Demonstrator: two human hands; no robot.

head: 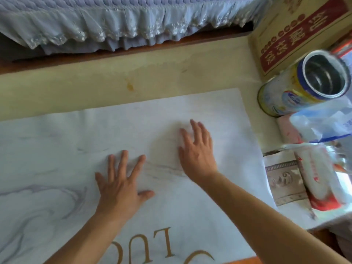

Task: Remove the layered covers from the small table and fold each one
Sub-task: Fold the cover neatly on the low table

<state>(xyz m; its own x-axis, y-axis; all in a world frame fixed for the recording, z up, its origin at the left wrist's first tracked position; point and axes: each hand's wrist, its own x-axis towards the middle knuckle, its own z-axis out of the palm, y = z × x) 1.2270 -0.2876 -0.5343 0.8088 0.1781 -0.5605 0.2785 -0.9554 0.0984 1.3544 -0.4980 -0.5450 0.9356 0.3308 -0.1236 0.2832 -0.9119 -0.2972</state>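
Note:
A white marble-patterned cover (57,149) with gold letters near its front edge lies flat across the small table. Under it a pale yellow layer (114,86) shows along the far side and at the right. My left hand (122,185) rests palm down on the white cover, fingers spread. My right hand (198,149) also lies flat on it, a little farther away and to the right, fingers apart. Neither hand grips anything.
At the right stand an open metal tin (304,80), a cardboard box (297,33) with red print, a plastic bag (323,122) and a tissue pack (322,180). A bed with a frilled bluish skirt (114,25) runs along the far side.

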